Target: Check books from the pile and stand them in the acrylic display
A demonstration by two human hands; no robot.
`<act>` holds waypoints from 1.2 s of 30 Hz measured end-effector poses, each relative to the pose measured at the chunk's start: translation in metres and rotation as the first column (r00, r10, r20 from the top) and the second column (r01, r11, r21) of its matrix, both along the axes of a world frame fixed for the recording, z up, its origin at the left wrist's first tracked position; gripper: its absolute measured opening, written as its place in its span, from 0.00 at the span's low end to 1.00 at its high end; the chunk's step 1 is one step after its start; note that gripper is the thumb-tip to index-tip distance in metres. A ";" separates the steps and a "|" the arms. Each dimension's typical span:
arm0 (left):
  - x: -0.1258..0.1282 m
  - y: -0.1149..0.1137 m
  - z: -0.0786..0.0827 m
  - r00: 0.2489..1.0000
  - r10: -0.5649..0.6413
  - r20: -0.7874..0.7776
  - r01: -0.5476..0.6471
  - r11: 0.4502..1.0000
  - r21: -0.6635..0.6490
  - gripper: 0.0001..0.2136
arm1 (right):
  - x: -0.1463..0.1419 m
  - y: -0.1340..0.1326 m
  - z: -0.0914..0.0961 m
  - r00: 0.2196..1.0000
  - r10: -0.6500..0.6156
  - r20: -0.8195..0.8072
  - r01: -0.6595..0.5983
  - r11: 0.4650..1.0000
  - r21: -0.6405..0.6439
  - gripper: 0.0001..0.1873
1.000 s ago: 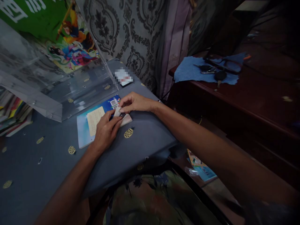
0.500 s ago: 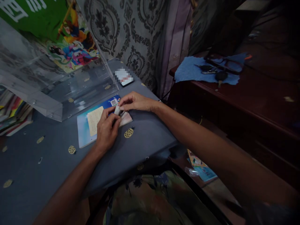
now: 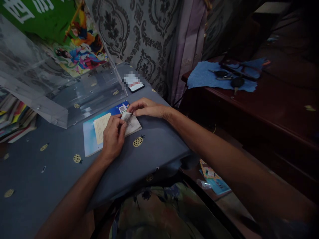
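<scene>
A thin blue book (image 3: 89,139) lies on the grey cloth-covered table (image 3: 37,179), with a cream paper card (image 3: 101,126) on its cover. A small pale printed paper slip (image 3: 132,123) lies at the book's right end. My left hand (image 3: 113,136) rests on the book with its fingers curled, the fingertips pressing the slip's left edge. My right hand (image 3: 146,109) reaches in from the right and pinches the slip's upper corner between thumb and fingers.
A clear acrylic box (image 3: 59,89) stands behind the book. A phone (image 3: 134,84) lies near the patterned curtain (image 3: 139,36). Stacked books (image 3: 12,119) sit at the left edge. On the dark wooden bench (image 3: 274,109) lie a blue cloth (image 3: 204,76), keys and glasses.
The folded slip has been laid flatter on the book. My left fingers slid slightly left along it; my right hand kept its pinch at the corner.
</scene>
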State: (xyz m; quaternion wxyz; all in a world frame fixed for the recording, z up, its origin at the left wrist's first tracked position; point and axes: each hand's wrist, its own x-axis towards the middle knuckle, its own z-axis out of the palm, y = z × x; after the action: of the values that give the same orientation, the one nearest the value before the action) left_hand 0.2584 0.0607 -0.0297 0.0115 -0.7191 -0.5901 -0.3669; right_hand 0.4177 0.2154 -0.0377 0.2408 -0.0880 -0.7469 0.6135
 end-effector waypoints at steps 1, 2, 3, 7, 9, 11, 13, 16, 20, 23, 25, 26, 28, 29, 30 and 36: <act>0.000 0.000 -0.001 1.000 0.005 -0.008 -0.005 1.000 0.005 0.07 | 0.000 0.000 0.000 1.000 0.013 -0.005 -0.013 1.000 0.014 0.12; 0.000 0.000 -0.002 1.000 0.010 -0.017 -0.009 1.000 0.008 0.07 | 0.001 -0.001 0.000 1.000 0.017 -0.010 -0.017 0.999 0.030 0.13; -0.001 0.000 -0.003 1.000 0.014 -0.026 -0.013 1.000 0.010 0.07 | 0.000 -0.001 0.000 1.000 0.012 -0.015 -0.012 0.999 0.046 0.13; -0.002 0.000 -0.007 0.997 0.015 -0.076 -0.014 1.000 0.013 0.07 | -0.004 -0.002 -0.003 0.995 -0.093 -0.042 0.097 0.990 0.104 0.09; -0.003 0.001 -0.009 0.996 0.021 -0.087 -0.020 1.000 0.008 0.07 | -0.006 -0.002 -0.005 0.988 -0.148 -0.049 0.153 0.981 0.122 0.08; -0.004 0.001 -0.010 0.996 0.047 -0.076 -0.047 0.999 0.009 0.05 | -0.008 -0.002 -0.006 0.985 -0.168 -0.048 0.173 0.978 0.119 0.08; -0.005 0.000 -0.010 0.996 0.056 -0.074 -0.055 0.998 0.023 0.04 | -0.008 -0.003 -0.006 0.986 -0.159 -0.048 0.163 0.981 0.105 0.08; -0.004 -0.002 -0.006 0.988 -0.003 -0.155 0.005 1.000 0.015 0.06 | -0.007 -0.003 -0.006 0.990 -0.132 -0.052 0.137 0.986 0.094 0.09; -0.002 -0.005 -0.002 0.961 -0.071 -0.268 0.063 0.997 -0.040 0.07 | -0.007 -0.003 -0.006 0.992 -0.117 -0.040 0.120 0.989 0.088 0.09; -0.003 -0.005 -0.004 0.948 -0.078 -0.307 0.064 0.996 -0.058 0.10 | -0.007 -0.003 -0.006 0.993 -0.111 -0.030 0.113 0.991 0.071 0.09; -0.003 -0.005 -0.007 0.947 -0.070 -0.314 0.055 0.997 -0.055 0.09 | -0.007 -0.003 -0.007 0.994 -0.101 -0.037 0.103 0.993 0.057 0.09; -0.004 -0.005 -0.009 0.948 -0.068 -0.310 0.054 0.997 -0.052 0.08 | -0.007 -0.002 -0.007 0.995 -0.093 -0.040 0.095 0.994 0.053 0.10; -0.003 -0.005 -0.011 0.956 -0.064 -0.285 0.055 0.998 -0.040 0.08 | -0.008 -0.002 -0.008 0.996 -0.080 -0.048 0.082 0.995 0.048 0.10; -0.003 -0.004 -0.011 0.962 -0.062 -0.266 0.056 0.998 -0.031 0.08 | -0.008 -0.001 -0.008 0.996 -0.074 -0.051 0.076 0.996 0.044 0.11; -0.002 -0.004 -0.011 0.968 -0.060 -0.243 0.057 0.998 -0.020 0.08 | -0.009 -0.001 -0.009 0.996 -0.067 -0.054 0.069 0.997 0.035 0.11; 0.007 -0.003 -0.004 0.993 -0.056 -0.102 0.055 0.998 -0.010 0.07 | -0.009 -0.002 -0.009 0.996 -0.047 -0.073 0.046 0.999 -0.024 0.12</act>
State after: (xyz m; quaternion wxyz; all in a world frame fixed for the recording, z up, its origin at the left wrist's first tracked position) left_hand 0.2654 0.0576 -0.0340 0.0289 -0.7529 -0.5699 -0.3278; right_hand 0.4089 0.2135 -0.0469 0.2814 -0.0853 -0.7283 0.6189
